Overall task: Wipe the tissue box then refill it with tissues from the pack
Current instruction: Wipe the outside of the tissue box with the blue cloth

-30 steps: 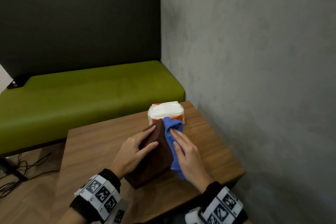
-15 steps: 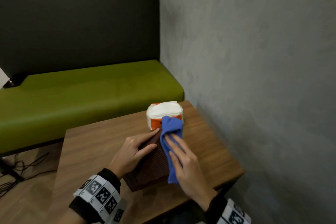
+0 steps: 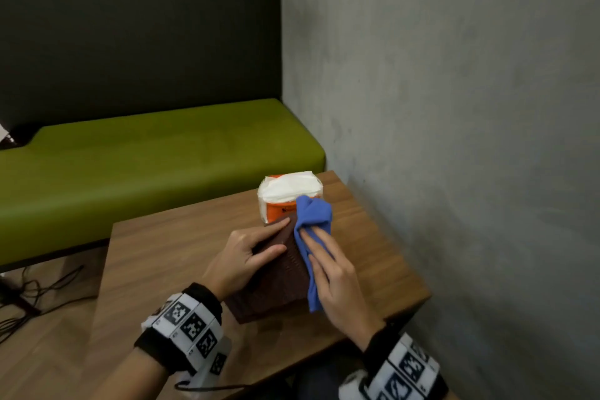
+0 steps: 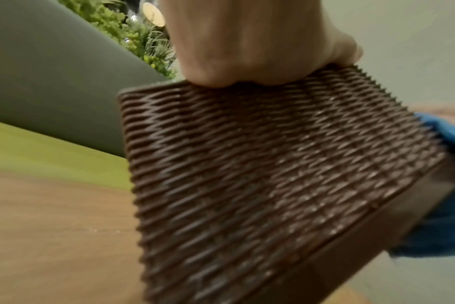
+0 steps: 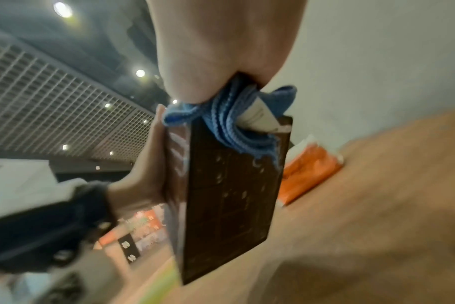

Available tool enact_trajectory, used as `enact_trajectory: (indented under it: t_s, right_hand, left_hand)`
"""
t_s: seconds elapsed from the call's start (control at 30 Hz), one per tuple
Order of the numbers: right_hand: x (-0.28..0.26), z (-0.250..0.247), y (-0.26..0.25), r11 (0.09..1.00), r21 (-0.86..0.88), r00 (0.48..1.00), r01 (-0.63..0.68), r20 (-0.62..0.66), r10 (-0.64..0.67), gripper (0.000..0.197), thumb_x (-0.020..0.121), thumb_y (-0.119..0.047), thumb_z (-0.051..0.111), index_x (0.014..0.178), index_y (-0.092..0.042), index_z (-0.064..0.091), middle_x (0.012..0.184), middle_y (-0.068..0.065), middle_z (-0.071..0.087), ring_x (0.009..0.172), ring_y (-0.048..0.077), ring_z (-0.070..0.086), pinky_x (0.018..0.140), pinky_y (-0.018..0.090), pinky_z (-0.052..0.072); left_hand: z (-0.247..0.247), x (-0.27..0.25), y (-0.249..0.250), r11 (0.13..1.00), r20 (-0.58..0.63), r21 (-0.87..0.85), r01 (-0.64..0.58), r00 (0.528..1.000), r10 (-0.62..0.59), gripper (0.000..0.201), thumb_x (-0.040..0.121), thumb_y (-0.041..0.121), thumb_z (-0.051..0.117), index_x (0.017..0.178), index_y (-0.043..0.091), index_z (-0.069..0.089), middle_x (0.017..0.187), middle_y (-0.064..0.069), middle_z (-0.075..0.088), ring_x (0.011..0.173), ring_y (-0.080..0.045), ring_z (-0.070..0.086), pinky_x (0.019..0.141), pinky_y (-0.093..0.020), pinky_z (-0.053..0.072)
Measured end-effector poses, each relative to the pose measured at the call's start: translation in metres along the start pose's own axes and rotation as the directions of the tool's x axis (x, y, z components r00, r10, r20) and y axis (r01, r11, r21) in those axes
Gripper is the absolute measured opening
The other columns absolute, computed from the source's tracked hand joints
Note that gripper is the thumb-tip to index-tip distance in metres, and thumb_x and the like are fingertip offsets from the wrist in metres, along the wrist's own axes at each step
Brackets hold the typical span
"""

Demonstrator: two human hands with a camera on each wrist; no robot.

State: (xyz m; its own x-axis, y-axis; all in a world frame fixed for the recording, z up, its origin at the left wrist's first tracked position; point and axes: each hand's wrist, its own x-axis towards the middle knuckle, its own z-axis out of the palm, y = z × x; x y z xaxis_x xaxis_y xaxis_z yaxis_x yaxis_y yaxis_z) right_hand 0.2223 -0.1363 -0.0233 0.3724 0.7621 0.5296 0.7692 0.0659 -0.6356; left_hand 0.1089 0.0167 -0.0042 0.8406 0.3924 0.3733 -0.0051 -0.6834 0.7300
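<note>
Two hands work one brown tissue box, tilted up off the worktop: left hand grips its ridged side, right hand presses one blue cloth flat-fingered against it. Best wiped with steady bracing. One orange tissue pack waits just behind.

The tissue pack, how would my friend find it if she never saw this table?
Look at the wooden table in the corner by the grey wall. At its far edge, just beyond the two hands and the brown tissue box they hold, sits the tissue pack. It is the only orange wrapper with white tissues on top; the blue cloth partly covers its front.
</note>
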Motion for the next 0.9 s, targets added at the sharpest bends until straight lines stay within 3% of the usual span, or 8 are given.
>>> enact_trajectory:
  t_s: [0.17,0.33,0.5,0.6,0.7,0.77,0.83,0.9]
  right_hand:
    - [0.027,-0.005,0.010,0.995,0.023,0.995,-0.093,-0.030,0.093,0.042,0.094,-0.015,0.035,0.134,-0.006,0.044,0.137,-0.004,0.033,0.125,-0.007,0.025,0.102,-0.002,0.018]
    - [0.023,-0.003,0.006,0.998,0.030,0.999,-0.049,-0.015,0.050,0.044,0.095,-0.021,0.031,0.136,-0.008,0.041,0.138,-0.004,0.034,0.128,-0.005,0.026,0.104,0.000,0.019]
    - [0.051,-0.014,0.026,0.985,0.003,0.983,-0.175,-0.049,0.175,0.036,0.095,-0.004,0.038,0.130,0.001,0.046,0.139,0.017,0.044,0.130,0.023,0.039,0.097,-0.008,0.014]
    - [0.048,-0.009,0.016,0.993,0.023,0.992,-0.115,-0.052,0.116,0.041,0.094,-0.013,0.035,0.133,-0.002,0.045,0.137,0.009,0.043,0.128,0.010,0.034,0.100,-0.004,0.018]
    - [0.049,-0.008,0.012,0.997,0.027,0.996,-0.077,-0.052,0.079,0.042,0.094,-0.015,0.034,0.133,-0.004,0.044,0.136,0.000,0.040,0.128,0.003,0.031,0.102,-0.002,0.018]
    - [0.058,-0.012,0.022,0.992,0.017,0.990,-0.126,-0.066,0.127,0.041,0.093,-0.013,0.036,0.130,0.001,0.047,0.137,0.011,0.044,0.129,0.014,0.037,0.100,-0.004,0.015]
    - [0.064,-0.018,0.026,0.989,0.014,0.984,-0.146,-0.099,0.146,0.041,0.092,-0.014,0.036,0.127,0.003,0.049,0.136,0.018,0.046,0.128,0.022,0.041,0.098,-0.006,0.014]
    - [0.060,-0.015,0.019,0.992,0.036,0.986,-0.119,-0.114,0.122,0.040,0.093,-0.015,0.038,0.128,0.002,0.049,0.134,0.011,0.047,0.127,0.011,0.038,0.099,-0.005,0.016]
  left_hand:
    - [-0.002,0.014,0.002,1.000,-0.006,0.029,-0.006,1.000,0.007,0.084,0.071,0.081,0.032,0.126,0.021,0.054,0.115,0.008,0.060,0.103,0.008,0.052,0.078,0.000,0.036]
    - [-0.004,0.024,0.001,0.998,0.012,0.056,0.009,1.000,-0.010,0.073,0.073,0.069,0.044,0.126,0.020,0.055,0.122,0.000,0.062,0.105,0.010,0.048,0.080,0.004,0.033]
    - [-0.001,0.034,0.010,0.996,0.017,0.092,-0.008,1.000,0.006,0.064,0.075,0.058,0.042,0.124,0.019,0.057,0.121,-0.004,0.064,0.099,0.011,0.048,0.078,0.004,0.032]
    - [-0.007,0.046,0.010,0.995,0.015,0.101,-0.006,1.000,0.004,0.065,0.075,0.058,0.041,0.121,0.018,0.060,0.117,-0.004,0.066,0.094,0.007,0.051,0.076,0.004,0.032]
    - [-0.009,0.051,0.010,0.992,0.016,0.125,0.005,1.000,-0.007,0.068,0.072,0.061,0.040,0.123,0.019,0.058,0.120,-0.007,0.066,0.102,-0.007,0.056,0.079,-0.007,0.036]
    - [-0.007,0.050,0.013,0.991,0.019,0.134,-0.003,1.000,0.000,0.070,0.071,0.061,0.041,0.123,0.018,0.058,0.121,-0.007,0.065,0.103,-0.005,0.055,0.080,-0.010,0.035]
    - [-0.007,0.051,0.018,0.991,0.016,0.129,-0.025,1.000,0.024,0.067,0.073,0.059,0.042,0.122,0.016,0.059,0.120,-0.007,0.065,0.098,0.006,0.050,0.079,0.000,0.032]
    - [-0.009,0.054,0.017,0.994,0.005,0.108,-0.034,0.999,0.033,0.062,0.075,0.055,0.042,0.120,0.016,0.060,0.120,-0.007,0.065,0.100,0.006,0.051,0.078,0.005,0.031]
